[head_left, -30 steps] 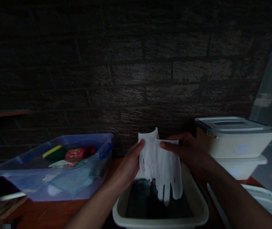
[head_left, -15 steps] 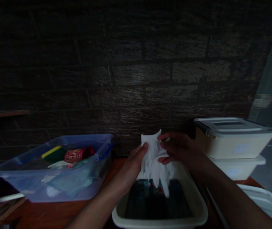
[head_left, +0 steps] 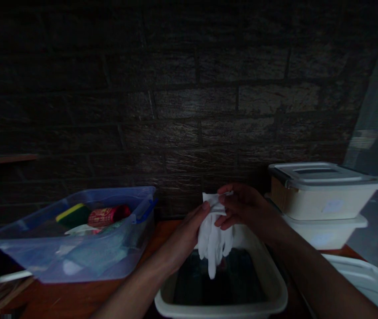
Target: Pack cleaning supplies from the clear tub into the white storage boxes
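White gloves (head_left: 214, 241) are hanging in a soft, bunched cluster, their limp fingers dangling above the open pale bin (head_left: 220, 309). The left hand (head_left: 192, 227) is pinching the cuff under its thumb, while the right hand (head_left: 248, 209), fingers bent, is gripping the cuff's opposite side.

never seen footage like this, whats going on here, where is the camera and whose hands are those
There's no machine: the camera is worn on a person's head, looking forward and down, so you see their own bare hands. The left hand and right hand both hold white gloves, fingers dangling over an open pale bin with something dark inside. On the reddish-brown tabletop, to the left, a see-through bluish bin holds a yellow-and-green sponge and a red item, among others. To the right are two stacked pale boxes.
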Motion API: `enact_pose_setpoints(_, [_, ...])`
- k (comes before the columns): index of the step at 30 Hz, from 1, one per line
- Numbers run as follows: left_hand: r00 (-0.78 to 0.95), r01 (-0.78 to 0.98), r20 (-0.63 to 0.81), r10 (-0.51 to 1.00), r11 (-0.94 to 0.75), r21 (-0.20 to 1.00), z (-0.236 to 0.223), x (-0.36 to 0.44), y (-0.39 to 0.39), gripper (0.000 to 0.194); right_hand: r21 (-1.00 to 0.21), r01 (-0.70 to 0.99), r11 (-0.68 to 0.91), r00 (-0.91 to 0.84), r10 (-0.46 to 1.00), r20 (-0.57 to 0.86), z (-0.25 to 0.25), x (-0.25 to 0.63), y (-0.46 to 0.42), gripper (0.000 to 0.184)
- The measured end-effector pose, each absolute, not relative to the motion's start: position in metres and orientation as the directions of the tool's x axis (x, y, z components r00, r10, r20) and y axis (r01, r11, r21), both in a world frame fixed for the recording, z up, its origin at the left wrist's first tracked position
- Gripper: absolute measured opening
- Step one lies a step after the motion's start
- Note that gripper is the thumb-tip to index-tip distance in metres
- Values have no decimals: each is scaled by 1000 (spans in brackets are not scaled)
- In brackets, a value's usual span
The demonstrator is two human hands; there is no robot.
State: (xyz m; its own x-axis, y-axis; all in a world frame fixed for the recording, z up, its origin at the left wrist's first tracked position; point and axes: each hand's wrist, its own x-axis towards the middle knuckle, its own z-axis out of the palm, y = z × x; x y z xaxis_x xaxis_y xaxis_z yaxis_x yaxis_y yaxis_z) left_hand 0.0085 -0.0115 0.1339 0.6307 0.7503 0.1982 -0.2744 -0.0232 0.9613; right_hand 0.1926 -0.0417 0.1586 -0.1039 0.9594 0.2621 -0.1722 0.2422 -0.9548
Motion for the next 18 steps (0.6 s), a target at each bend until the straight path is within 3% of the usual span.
enact_pose_setpoints(5, [608, -200, 308, 732, -234, 951, 140, 9, -17, 33, -942, -181, 282, -85, 950, 301, 159, 191, -41, 59])
enact_pose_setpoints(12, [445, -289, 279, 851, -158, 944, 137, 7, -8, 39, -868, 121, 481, 175, 851, 496, 161, 199, -40, 62])
enact_pose_setpoints(15, [407, -357, 266, 874, -116, 927, 142, 6, -12, 39, -878, 135, 459, -19, 887, 461, 154, 200, -35, 62])
enact_pose_setpoints(18, [408, -364, 249, 878, -94, 927, 146, 5, -15, 37, -883, 230, 408, -293, 895, 337, 145, 199, -29, 40])
